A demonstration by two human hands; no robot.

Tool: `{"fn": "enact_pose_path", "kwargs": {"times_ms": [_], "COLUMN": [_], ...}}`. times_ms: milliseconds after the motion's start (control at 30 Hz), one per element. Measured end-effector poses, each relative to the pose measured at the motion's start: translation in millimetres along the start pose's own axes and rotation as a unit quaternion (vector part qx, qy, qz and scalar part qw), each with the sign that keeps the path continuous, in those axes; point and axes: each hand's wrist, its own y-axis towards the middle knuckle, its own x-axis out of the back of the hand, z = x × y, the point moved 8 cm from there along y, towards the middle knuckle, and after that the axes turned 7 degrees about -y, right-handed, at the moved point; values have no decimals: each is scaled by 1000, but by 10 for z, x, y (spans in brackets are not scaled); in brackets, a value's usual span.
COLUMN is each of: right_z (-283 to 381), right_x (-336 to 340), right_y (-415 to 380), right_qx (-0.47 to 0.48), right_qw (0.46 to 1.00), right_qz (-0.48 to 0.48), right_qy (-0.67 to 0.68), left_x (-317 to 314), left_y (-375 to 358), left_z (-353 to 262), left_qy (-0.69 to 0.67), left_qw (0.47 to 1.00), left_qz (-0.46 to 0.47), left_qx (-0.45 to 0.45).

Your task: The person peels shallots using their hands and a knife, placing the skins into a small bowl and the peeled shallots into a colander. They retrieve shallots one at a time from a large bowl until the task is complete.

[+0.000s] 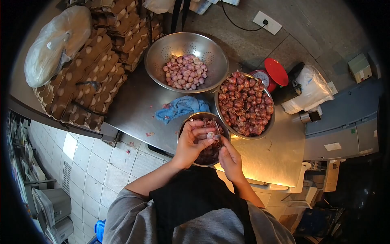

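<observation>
Above a small metal bowl [179, 136] of dark red skins, my left hand [190, 145] is closed around a pale, partly peeled shallot [211, 135]. My right hand [231, 161] is closed beside it, with a small knife [217, 126] whose thin blade points up past the shallot; its handle is hidden in the fingers. Right of the hands stands a bowl heaped with unpeeled red shallots [245, 103]. Peeled pinkish shallots [185, 72] lie in a large metal colander [156, 61] behind. A crumpled blue cloth [183, 108] lies near my left hand.
Stacked egg trays [87, 77] and a tied plastic bag [57, 44] stand at the left. A red kitchen scale [276, 72] and a white sack [309, 90] are at the back right. Skin scraps dot the steel table [134, 110].
</observation>
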Motion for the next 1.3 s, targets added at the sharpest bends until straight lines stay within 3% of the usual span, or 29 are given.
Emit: {"fn": "enact_pose_path", "kwargs": {"times_ms": [167,267,567,767,833,967,1067,1200,1267,1300], "right_z": [-71,44,-50,-99,-56,67,-89,21,234,233], "right_x": [73,-90,-83,63,58,-36,-69,-56,-132,-130], "right_y": [22,-61,-74,-21,-24,-78,-121,-110,-106,-105], "right_qx": [-38,1,39,-14,7,35,-6,71,133,111], "right_qw": [999,999,997,999,999,999,999,975,959,960], "right_qz": [-14,35,-6,-38,-39,-19,42,7,-4,0], "right_qy": [24,29,-72,19,21,-11,-7,-209,-249,-258], "left_x": [11,54,70,-6,2,26,19,-14,-42,-45], "left_y": [-23,-21,-84,-120,-117,-110,-121,-120,-132,-131], "left_z": [11,7,12,23,31,49,17,-38,-54,-61], "left_qy": [-46,-22,-29,-53,-67,-68,-45,8,24,32], "left_qw": [999,999,999,998,997,997,998,1000,999,999], "left_qz": [-4,-25,-33,22,12,7,7,24,33,37], "left_qx": [14,-5,21,35,47,46,39,10,7,0]}}
